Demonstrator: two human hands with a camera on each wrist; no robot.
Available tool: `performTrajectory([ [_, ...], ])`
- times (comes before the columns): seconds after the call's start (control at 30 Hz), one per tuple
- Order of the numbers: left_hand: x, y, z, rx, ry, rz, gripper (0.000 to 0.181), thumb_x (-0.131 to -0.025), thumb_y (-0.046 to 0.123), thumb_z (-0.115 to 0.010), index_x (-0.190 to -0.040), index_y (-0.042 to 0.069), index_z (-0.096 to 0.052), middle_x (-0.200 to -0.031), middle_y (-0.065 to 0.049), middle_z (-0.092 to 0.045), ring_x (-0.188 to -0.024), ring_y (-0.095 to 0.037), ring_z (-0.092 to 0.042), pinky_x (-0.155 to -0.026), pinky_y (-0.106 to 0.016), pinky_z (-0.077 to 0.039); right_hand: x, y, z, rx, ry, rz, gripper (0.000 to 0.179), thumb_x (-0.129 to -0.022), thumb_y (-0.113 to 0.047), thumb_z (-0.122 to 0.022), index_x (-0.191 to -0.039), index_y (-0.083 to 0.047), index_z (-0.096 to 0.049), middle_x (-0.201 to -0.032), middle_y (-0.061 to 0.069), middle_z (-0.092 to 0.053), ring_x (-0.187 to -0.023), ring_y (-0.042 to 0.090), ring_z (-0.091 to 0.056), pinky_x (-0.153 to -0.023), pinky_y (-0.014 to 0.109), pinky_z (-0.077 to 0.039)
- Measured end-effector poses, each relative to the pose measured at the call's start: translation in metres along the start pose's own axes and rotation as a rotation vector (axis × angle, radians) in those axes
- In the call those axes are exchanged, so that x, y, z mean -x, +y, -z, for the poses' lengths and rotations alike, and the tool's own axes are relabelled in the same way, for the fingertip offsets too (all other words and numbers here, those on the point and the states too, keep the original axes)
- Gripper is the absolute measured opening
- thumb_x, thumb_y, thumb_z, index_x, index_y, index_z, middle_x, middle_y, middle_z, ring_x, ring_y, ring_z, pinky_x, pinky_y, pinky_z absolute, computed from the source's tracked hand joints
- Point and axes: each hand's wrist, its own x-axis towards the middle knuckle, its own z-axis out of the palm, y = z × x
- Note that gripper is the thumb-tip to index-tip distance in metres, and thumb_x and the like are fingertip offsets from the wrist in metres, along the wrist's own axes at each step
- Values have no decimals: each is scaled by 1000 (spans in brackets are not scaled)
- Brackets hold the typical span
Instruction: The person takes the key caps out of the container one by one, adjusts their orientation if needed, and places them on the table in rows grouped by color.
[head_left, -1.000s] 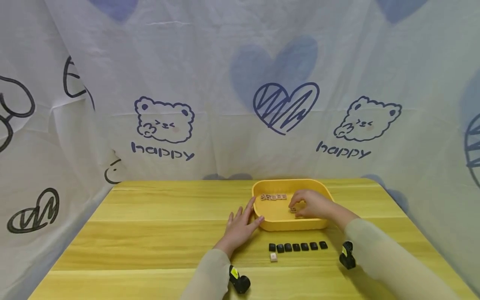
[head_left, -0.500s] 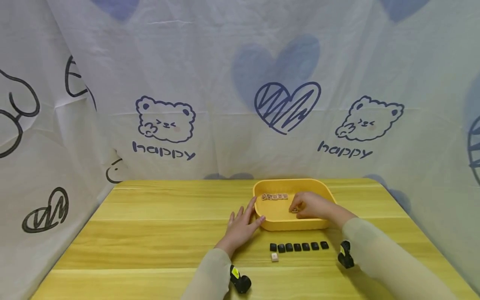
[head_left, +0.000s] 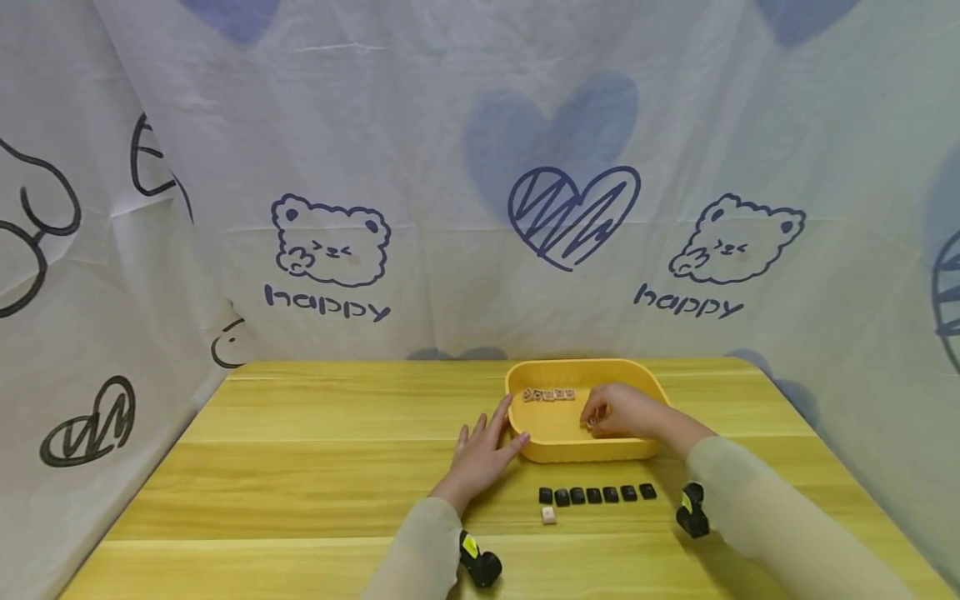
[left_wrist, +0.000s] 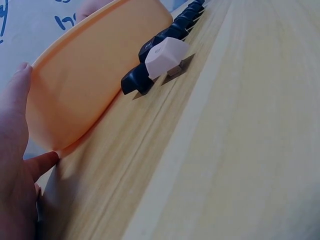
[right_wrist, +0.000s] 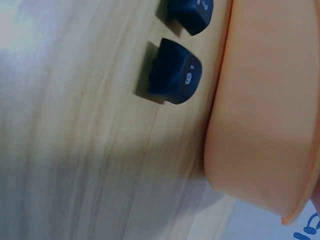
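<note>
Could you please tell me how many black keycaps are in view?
7 black keycaps, in one row on the table, nearer the person than the yellow tray; others could be hidden by the right hand.

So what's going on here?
A person's left hand touches a yellow tray's left side, while their right hand, inside it, has its fingers curled round a partly hidden pale piece. Five pale keycaps line up in the tray. On the table, seven black keycaps form a row, with a lone pale keycap nearer the person.
</note>
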Motion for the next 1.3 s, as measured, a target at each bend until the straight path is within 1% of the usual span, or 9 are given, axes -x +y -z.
performTrajectory([
  [0.03,0,0,0,2,-2,2,72,-99,54,-46,-158,31,-11,-153,-4,-37,-145,-39,-16,-115,-54,3,1,-1,1,-2,3,-11,15,-81,-2,-77,-94,-9,-77,-85,-4,-63,-76,11,-56,-68,28,-51],
  [0.17,1,0,0,6,-2,-3,73,-99,55,-46,-158,31,-10,-153,-3,-37,-145,-40,-16,-115,-54,4,4,-6,3,6,14,-7,18,-82,-2,-76,-98,-9,-77,-87,-5,-63,-79,13,-57,-69,29,-51],
  [0.33,1,0,0,10,-2,-4,72,-99,54,-46,-158,31,-11,-153,-3,-37,-145,-39,-15,-115,-54,5,7,-12,6,48,26,21,16,-84,-6,-75,-99,-11,-77,-89,-7,-62,-80,13,-57,-69,29,-51],
  [0.6,2,-1,0,3,3,-6,73,-99,55,-45,-158,31,-11,-153,-2,-36,-145,-39,-15,-115,-54,4,14,-20,11,118,63,115,15,-84,-4,-75,-99,-9,-77,-87,-8,-61,-79,11,-58,-72,32,-52],
  [0.67,1,-1,-1,4,5,-8,72,-99,55,-45,-158,31,-11,-153,-2,-36,-145,-39,-15,-115,-53,5,16,-22,12,131,67,127,16,-85,-4,-74,-100,-8,-77,-87,-8,-60,-79,11,-58,-72,31,-52],
  [0.8,1,-1,-1,3,6,-7,73,-99,56,-45,-158,31,-11,-153,-2,-36,-145,-39,-15,-115,-53,4,23,-28,14,123,77,135,17,-86,-3,-73,-102,-8,-77,-88,-9,-59,-81,11,-57,-73,31,-53],
  [0.9,0,-1,-2,5,4,-3,72,-99,55,-45,-158,31,-11,-153,-2,-36,-145,-39,-15,-115,-53,5,29,-33,15,94,91,139,16,-86,-3,-73,-101,-8,-77,-88,-9,-58,-81,11,-57,-73,31,-54],
  [1.2,0,-1,-2,7,4,2,73,-99,54,-46,-158,30,-11,-153,-3,-37,-145,-39,-15,-115,-53,4,43,-46,14,52,132,173,16,-85,0,-74,-95,-11,-77,-89,-9,-59,-80,11,-58,-70,34,-55],
  [1.3,0,-2,-1,8,3,-2,73,-99,54,-46,-158,30,-11,-153,-3,-38,-145,-39,-15,-115,-54,4,45,-49,11,53,141,195,15,-84,1,-75,-93,-11,-77,-89,-9,-61,-78,10,-58,-68,32,-55],
])
